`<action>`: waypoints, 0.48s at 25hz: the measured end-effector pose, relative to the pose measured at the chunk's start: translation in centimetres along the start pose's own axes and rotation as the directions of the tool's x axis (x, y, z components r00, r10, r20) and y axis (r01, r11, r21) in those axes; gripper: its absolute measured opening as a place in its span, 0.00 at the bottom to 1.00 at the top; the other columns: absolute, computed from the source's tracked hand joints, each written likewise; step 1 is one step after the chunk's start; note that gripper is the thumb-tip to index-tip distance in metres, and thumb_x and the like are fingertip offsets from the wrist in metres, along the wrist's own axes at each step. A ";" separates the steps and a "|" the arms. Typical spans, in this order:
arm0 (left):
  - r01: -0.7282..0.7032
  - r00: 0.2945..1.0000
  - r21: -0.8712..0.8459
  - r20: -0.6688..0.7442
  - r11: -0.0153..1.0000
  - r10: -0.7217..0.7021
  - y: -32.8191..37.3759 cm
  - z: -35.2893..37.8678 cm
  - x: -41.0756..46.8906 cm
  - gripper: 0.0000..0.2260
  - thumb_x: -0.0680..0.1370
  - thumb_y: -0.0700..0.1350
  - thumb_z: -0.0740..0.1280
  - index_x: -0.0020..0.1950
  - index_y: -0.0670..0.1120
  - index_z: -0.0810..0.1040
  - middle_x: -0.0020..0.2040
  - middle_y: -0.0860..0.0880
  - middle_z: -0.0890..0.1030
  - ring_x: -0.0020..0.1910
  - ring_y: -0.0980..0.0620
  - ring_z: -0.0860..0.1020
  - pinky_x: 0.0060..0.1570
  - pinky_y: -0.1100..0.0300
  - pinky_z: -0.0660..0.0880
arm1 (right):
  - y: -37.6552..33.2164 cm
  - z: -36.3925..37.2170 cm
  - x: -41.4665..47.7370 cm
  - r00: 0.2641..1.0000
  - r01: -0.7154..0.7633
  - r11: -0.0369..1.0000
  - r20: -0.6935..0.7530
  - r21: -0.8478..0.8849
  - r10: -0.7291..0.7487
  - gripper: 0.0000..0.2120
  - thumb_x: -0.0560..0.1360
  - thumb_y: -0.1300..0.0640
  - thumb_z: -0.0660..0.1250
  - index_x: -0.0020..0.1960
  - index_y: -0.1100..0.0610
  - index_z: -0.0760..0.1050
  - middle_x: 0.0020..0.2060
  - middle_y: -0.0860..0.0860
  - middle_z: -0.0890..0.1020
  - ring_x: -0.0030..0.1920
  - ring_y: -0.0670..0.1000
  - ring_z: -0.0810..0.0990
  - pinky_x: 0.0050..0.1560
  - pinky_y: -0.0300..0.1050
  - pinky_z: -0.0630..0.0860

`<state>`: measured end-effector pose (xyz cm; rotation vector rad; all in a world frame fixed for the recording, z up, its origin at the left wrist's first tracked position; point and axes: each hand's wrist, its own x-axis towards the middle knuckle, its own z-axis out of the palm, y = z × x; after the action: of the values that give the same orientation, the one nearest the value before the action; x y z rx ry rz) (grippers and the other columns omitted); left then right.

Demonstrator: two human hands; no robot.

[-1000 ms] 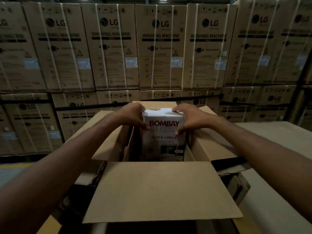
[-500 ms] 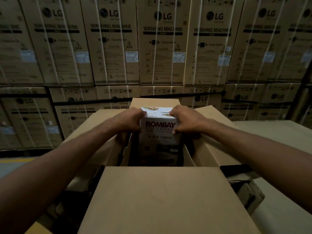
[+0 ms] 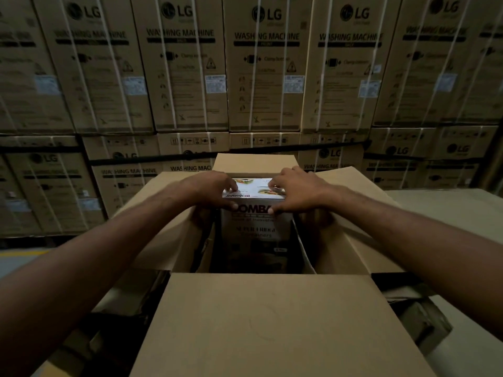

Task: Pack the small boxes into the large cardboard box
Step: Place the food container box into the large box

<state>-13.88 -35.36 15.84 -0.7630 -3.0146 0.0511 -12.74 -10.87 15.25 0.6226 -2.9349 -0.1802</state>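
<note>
The small box (image 3: 251,227) reads "BOMBAY" and "SUPER FRIDGE"; behind it, the stacked cartons (image 3: 265,63) read "LG" and "WASHING MACHINE".

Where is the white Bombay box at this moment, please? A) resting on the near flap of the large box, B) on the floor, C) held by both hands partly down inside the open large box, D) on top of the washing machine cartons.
C: the left hand and right hand grip the top of the white Bombay box, whose lower part sits below the rim of the large cardboard box.
</note>
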 end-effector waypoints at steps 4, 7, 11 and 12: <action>0.015 0.999 0.053 -0.034 0.998 -0.013 0.3 -0.2 0.1 0.25 0.76 0.52 0.74 0.72 0.50 0.76 0.68 0.49 0.79 0.65 0.47 0.77 0.60 0.56 0.74 | 0.6 0.8 0.5 0.998 -0.021 0.989 0.063 0.143 0.012 0.39 0.68 0.40 0.79 0.73 0.51 0.69 0.76 0.57 0.62 0.73 0.60 0.66 0.72 0.52 0.68; -0.007 0.999 0.034 -0.035 0.999 0.008 0.5 -0.4 0.0 0.23 0.76 0.49 0.75 0.71 0.50 0.77 0.67 0.49 0.80 0.61 0.49 0.78 0.50 0.62 0.69 | 1.1 0.7 1.6 0.991 -0.034 0.973 0.132 0.227 0.004 0.35 0.68 0.47 0.82 0.66 0.55 0.67 0.67 0.57 0.72 0.61 0.55 0.73 0.56 0.46 0.72; -0.011 0.999 -0.003 -0.034 1.000 0.011 0.7 -1.2 -0.5 0.22 0.75 0.45 0.76 0.69 0.49 0.79 0.66 0.49 0.81 0.60 0.51 0.79 0.49 0.64 0.66 | 1.2 -0.5 2.7 0.976 -0.072 0.939 0.216 0.335 -0.002 0.36 0.66 0.49 0.83 0.64 0.50 0.64 0.63 0.54 0.75 0.60 0.54 0.74 0.57 0.49 0.75; -0.016 0.999 -0.012 -0.035 1.000 0.015 0.7 -1.4 -0.8 0.21 0.75 0.43 0.76 0.68 0.49 0.80 0.65 0.49 0.81 0.60 0.51 0.79 0.50 0.64 0.68 | 1.2 -0.8 2.7 0.974 -0.075 0.936 0.226 0.343 -0.005 0.37 0.65 0.48 0.83 0.64 0.48 0.63 0.63 0.53 0.74 0.62 0.55 0.73 0.61 0.52 0.75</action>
<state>-12.82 -35.04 17.23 -0.7800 -2.9791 0.0199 -15.55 -11.01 16.45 0.6281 -3.2247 0.3064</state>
